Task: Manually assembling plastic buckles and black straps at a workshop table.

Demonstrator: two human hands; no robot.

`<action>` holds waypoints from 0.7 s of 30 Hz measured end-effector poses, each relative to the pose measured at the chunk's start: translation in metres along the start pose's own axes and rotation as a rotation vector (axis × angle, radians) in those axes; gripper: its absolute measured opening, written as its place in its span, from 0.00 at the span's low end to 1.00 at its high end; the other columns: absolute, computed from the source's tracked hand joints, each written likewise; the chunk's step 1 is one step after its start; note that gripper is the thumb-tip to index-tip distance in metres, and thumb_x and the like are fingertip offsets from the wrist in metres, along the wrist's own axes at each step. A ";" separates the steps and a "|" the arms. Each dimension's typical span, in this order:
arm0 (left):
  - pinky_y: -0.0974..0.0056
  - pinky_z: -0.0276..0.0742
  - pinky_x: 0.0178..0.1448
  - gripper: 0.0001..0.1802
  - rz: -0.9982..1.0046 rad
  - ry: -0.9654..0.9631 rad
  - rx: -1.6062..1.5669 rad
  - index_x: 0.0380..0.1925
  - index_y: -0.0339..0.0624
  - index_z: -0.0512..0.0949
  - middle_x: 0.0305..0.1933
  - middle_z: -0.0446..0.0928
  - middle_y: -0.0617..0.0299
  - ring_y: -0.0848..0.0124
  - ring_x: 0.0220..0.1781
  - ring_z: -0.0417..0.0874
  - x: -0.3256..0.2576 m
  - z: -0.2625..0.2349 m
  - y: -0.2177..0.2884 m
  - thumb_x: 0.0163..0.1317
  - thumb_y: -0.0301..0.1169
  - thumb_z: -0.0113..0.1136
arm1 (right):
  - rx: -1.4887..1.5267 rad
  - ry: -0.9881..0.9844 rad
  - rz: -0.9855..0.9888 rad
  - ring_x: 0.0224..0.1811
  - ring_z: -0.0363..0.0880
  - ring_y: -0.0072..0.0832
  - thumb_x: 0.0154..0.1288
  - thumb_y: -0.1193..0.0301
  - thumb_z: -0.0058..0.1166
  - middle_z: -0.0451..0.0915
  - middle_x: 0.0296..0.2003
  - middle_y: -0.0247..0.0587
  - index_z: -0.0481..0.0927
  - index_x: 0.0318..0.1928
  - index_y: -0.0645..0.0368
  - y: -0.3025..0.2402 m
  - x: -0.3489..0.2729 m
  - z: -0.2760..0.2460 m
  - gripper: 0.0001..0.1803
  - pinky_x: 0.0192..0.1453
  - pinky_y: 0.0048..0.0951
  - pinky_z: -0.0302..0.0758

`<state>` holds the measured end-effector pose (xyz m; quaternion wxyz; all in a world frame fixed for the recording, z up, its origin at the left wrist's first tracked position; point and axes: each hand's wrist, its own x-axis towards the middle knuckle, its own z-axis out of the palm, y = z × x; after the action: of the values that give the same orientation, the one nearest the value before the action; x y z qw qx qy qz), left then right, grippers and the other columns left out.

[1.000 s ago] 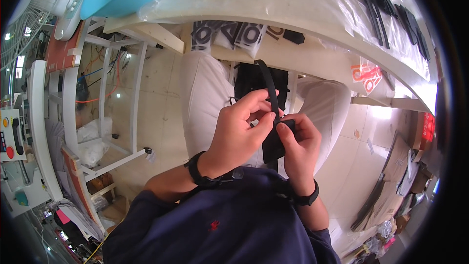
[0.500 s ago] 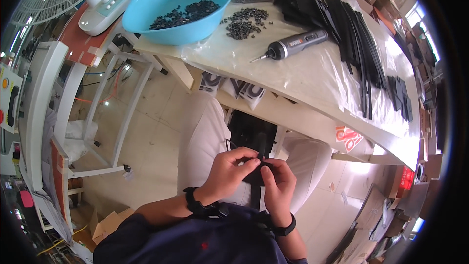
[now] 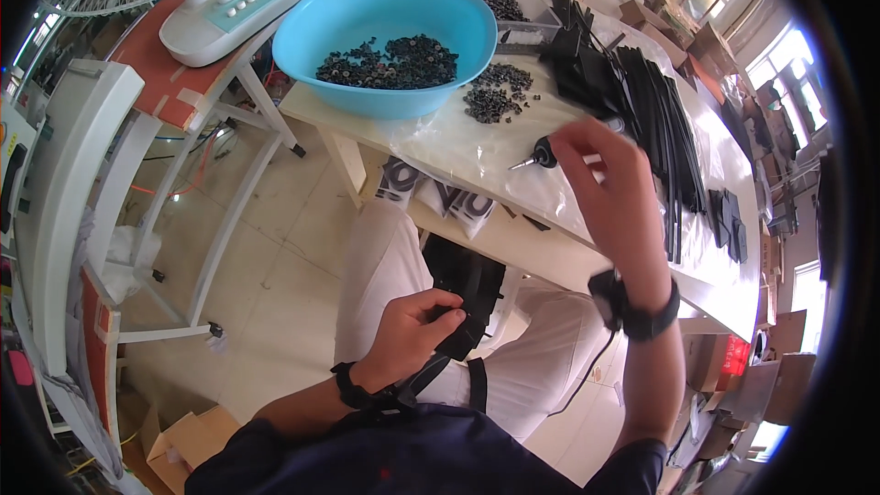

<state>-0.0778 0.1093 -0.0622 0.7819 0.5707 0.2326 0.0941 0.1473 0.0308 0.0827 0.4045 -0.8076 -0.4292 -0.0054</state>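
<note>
On the table, my right hand (image 3: 610, 185) closes over a dark electric screwdriver (image 3: 544, 153), whose bit points left toward the table's near edge. The hand covers most of the tool's body. Down at my lap, my left hand (image 3: 412, 328) is closed in a pinch at the edge of a flat black piece (image 3: 458, 277) lying between my thighs. What exactly sits between the left fingertips is too dark and small to make out.
A blue basin (image 3: 385, 105) holds many small dark parts. Beside it lies a pile of small parts (image 3: 500, 92), with a clear tray (image 3: 530, 37) behind. Long black strips (image 3: 655, 119) and flat black pieces (image 3: 727, 225) lie to the right. A white fan base (image 3: 234, 14) stands left.
My right hand has left the black piece at my lap and moved up and right onto the electric screwdriver. My left hand stays low, slightly further left. The view has shifted a little.
</note>
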 end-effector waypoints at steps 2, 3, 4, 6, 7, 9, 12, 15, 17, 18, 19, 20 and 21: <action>0.75 0.75 0.43 0.09 0.020 -0.015 -0.013 0.44 0.29 0.81 0.37 0.84 0.61 0.81 0.38 0.80 0.000 -0.004 0.002 0.65 0.22 0.63 | -0.128 -0.055 -0.045 0.35 0.85 0.40 0.65 0.74 0.55 0.85 0.34 0.46 0.83 0.41 0.61 0.019 0.033 0.010 0.07 0.40 0.34 0.79; 0.75 0.75 0.43 0.09 0.022 -0.008 -0.020 0.44 0.29 0.81 0.37 0.84 0.61 0.81 0.38 0.80 0.001 -0.008 0.003 0.65 0.22 0.63 | -0.236 -0.119 -0.102 0.37 0.85 0.44 0.64 0.73 0.55 0.85 0.34 0.47 0.84 0.40 0.59 0.023 0.046 0.016 0.08 0.41 0.37 0.80; 0.75 0.75 0.41 0.10 0.047 0.002 -0.036 0.44 0.29 0.81 0.36 0.84 0.62 0.81 0.37 0.80 0.002 -0.012 0.003 0.65 0.23 0.64 | -0.238 -0.127 -0.109 0.37 0.85 0.44 0.64 0.73 0.55 0.85 0.34 0.47 0.84 0.40 0.59 0.021 0.054 0.021 0.08 0.41 0.37 0.80; 0.74 0.74 0.40 0.11 0.067 0.026 -0.064 0.45 0.30 0.82 0.35 0.83 0.62 0.81 0.36 0.80 0.004 -0.020 0.002 0.64 0.24 0.65 | -0.498 -0.250 0.028 0.39 0.84 0.49 0.62 0.70 0.55 0.85 0.34 0.49 0.85 0.39 0.54 0.020 0.066 0.032 0.08 0.43 0.42 0.79; 0.75 0.73 0.39 0.11 0.085 0.021 -0.011 0.44 0.30 0.82 0.34 0.83 0.62 0.81 0.35 0.79 0.006 -0.025 0.001 0.64 0.24 0.65 | -0.499 -0.262 0.021 0.39 0.84 0.49 0.62 0.70 0.55 0.85 0.34 0.49 0.85 0.39 0.54 0.020 0.069 0.035 0.08 0.43 0.42 0.79; 0.75 0.72 0.38 0.11 0.079 0.035 0.036 0.44 0.30 0.82 0.33 0.83 0.63 0.82 0.34 0.78 0.005 -0.032 0.000 0.64 0.24 0.65 | -0.570 -0.262 0.048 0.39 0.84 0.49 0.61 0.67 0.55 0.85 0.34 0.48 0.84 0.38 0.52 0.026 0.068 0.042 0.08 0.43 0.43 0.79; 0.76 0.72 0.36 0.11 0.049 0.021 -0.058 0.44 0.30 0.82 0.33 0.83 0.63 0.83 0.33 0.78 0.010 -0.035 0.013 0.64 0.25 0.65 | -0.548 -0.317 -0.007 0.40 0.83 0.49 0.60 0.68 0.55 0.84 0.33 0.49 0.83 0.37 0.56 0.030 0.075 0.042 0.08 0.42 0.43 0.78; 0.76 0.73 0.37 0.10 0.043 0.006 -0.165 0.45 0.30 0.82 0.34 0.84 0.63 0.83 0.34 0.79 0.013 -0.035 0.013 0.65 0.24 0.65 | -0.581 -0.317 -0.057 0.40 0.83 0.50 0.62 0.68 0.54 0.83 0.32 0.50 0.81 0.37 0.58 0.036 0.076 0.049 0.08 0.42 0.44 0.78; 0.73 0.78 0.46 0.08 0.029 -0.029 -0.143 0.43 0.28 0.81 0.38 0.85 0.58 0.77 0.40 0.83 0.012 -0.037 0.019 0.65 0.18 0.61 | -0.615 -0.295 -0.083 0.39 0.82 0.51 0.62 0.68 0.53 0.83 0.32 0.50 0.81 0.37 0.58 0.037 0.073 0.049 0.08 0.42 0.45 0.77; 0.73 0.78 0.46 0.08 0.027 -0.028 -0.177 0.43 0.28 0.81 0.39 0.85 0.58 0.77 0.40 0.83 0.011 -0.035 0.020 0.65 0.18 0.60 | -0.622 -0.243 -0.094 0.39 0.82 0.52 0.63 0.69 0.52 0.83 0.33 0.51 0.81 0.37 0.58 0.035 0.072 0.047 0.08 0.42 0.46 0.77; 0.73 0.78 0.47 0.08 0.024 -0.030 -0.210 0.43 0.28 0.81 0.39 0.85 0.57 0.77 0.40 0.84 0.010 -0.033 0.021 0.65 0.17 0.60 | -0.631 -0.188 -0.103 0.39 0.81 0.53 0.64 0.69 0.52 0.83 0.34 0.52 0.81 0.38 0.58 0.032 0.070 0.043 0.08 0.41 0.47 0.77; 0.73 0.78 0.47 0.08 0.020 -0.034 -0.206 0.43 0.28 0.81 0.39 0.85 0.57 0.77 0.40 0.84 0.008 -0.033 0.021 0.65 0.17 0.60 | -0.514 -0.136 -0.115 0.35 0.84 0.47 0.64 0.71 0.54 0.83 0.32 0.51 0.79 0.37 0.61 0.019 0.063 0.036 0.06 0.39 0.40 0.78; 0.72 0.79 0.47 0.08 0.018 -0.030 -0.227 0.43 0.28 0.81 0.40 0.85 0.57 0.76 0.40 0.84 0.007 -0.034 0.021 0.65 0.16 0.59 | -0.509 -0.136 -0.113 0.35 0.84 0.47 0.64 0.71 0.54 0.83 0.32 0.51 0.79 0.37 0.61 -0.001 0.053 0.029 0.06 0.39 0.40 0.78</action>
<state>-0.0851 0.1479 -0.0526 0.8441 0.4817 0.2035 0.1182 0.1705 0.0863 0.0829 0.1577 -0.8566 -0.4844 -0.0816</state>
